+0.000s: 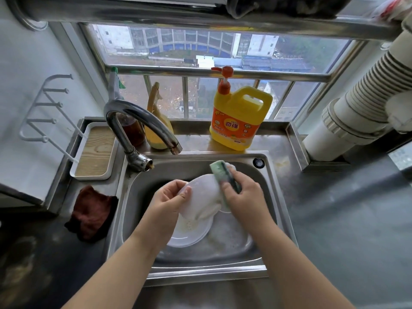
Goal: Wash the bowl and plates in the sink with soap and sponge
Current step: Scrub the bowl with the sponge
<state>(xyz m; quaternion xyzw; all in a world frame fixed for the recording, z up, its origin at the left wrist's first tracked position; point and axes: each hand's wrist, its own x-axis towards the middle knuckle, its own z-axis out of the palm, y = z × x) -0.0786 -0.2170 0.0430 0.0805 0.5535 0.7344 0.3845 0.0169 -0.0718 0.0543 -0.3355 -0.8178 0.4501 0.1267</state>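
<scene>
The washing looks to be in its middle stretch. The left hand (171,197) grips the near-left edge of a white dish (202,199), thumb curled over the rim, and holds it tilted above the sink (263,259). The right hand (243,195) has its fingers wrapped round a green sponge (223,175), which presses on the dish's far-right side. The dish is blurred, so whether it is the bowl or a plate cannot be told for sure; it seems shallow and rounded.

Directly below the left hand, a stack of white plates (189,235) lies flat in the sink with some food residue on the top one, so these are judged still unwashed. Foam lies on the sink floor below the right wrist. No water is seen coming from the tap (142,121) beyond the left hand, so rinsing appears still to come. The yellow soap bottle (238,117) stands beyond the right hand on the ledge.

The held dish's face is turned up toward the person, and its longer visible span runs from the left hand up-right to the sponge. The sponge's long axis runs from beyond the fingers back toward the wrist.
</scene>
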